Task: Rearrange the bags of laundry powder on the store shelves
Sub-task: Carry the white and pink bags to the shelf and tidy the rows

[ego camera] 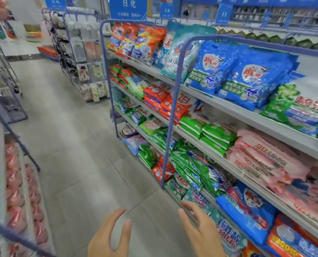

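**Blue-framed shelving full of powder bags, both hands empty**

Grey tiled floor [76,145] runs down the aisle, and along its right side stands the shelving [219,102], four visible tiers framed by blue tube uprights [171,115]. Every tier carries bags of laundry powder. On the top tier the big blue bags [247,75] stand leaning back, faces out, probably so the labels read from the aisle. Lower down the smaller packs lie flat in stacks: orange-red bags [165,102], green bags [215,136] and a pink stack [265,158] on the second tier. Below that, the shiny green bags [189,167] have slumped forward in a loose heap over the shelf edge, which looks like the untidy spot most in need of straightening.

At the bottom of the view the left hand [108,236] and right hand [200,229] are raised side by side over the floor, palms turned toward each other, fingers spread and holding nothing. The right hand is near a teal bag [226,230] on the low tier but does not touch it. Judging by this posture, the person is about to reach for a bag with both hands, since such soft sacks sag if lifted by one corner.
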### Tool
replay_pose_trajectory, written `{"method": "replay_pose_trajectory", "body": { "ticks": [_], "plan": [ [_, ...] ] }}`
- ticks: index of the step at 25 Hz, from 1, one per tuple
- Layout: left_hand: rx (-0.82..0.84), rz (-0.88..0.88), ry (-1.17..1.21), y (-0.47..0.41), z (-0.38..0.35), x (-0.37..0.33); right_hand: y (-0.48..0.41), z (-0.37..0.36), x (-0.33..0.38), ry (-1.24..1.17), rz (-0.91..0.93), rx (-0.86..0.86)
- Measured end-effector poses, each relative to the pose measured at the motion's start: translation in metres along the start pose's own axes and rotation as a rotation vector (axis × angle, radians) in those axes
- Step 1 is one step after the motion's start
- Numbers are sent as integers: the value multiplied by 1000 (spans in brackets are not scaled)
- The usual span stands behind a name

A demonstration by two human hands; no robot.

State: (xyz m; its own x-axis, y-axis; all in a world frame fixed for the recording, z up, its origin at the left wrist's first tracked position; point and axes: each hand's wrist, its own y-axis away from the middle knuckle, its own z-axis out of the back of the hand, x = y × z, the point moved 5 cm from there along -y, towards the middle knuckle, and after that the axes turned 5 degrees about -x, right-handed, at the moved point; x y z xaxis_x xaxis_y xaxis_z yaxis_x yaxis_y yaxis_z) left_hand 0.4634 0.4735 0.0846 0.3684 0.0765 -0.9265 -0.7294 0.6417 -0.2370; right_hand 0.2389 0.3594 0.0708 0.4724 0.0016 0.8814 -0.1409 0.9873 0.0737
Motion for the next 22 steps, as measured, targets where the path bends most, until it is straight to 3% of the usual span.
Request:
{"method": "replay_pose_trajectory", "body": {
  "ticks": [15, 22],
  "plan": [
    [-63, 11, -60, -330, -22, 64, -280, -174, 131, -9, 46, 41],
    [97, -60, 30, -498, -34, 108, -362, -257, 168, -1, -48, -168]
  ]
}}
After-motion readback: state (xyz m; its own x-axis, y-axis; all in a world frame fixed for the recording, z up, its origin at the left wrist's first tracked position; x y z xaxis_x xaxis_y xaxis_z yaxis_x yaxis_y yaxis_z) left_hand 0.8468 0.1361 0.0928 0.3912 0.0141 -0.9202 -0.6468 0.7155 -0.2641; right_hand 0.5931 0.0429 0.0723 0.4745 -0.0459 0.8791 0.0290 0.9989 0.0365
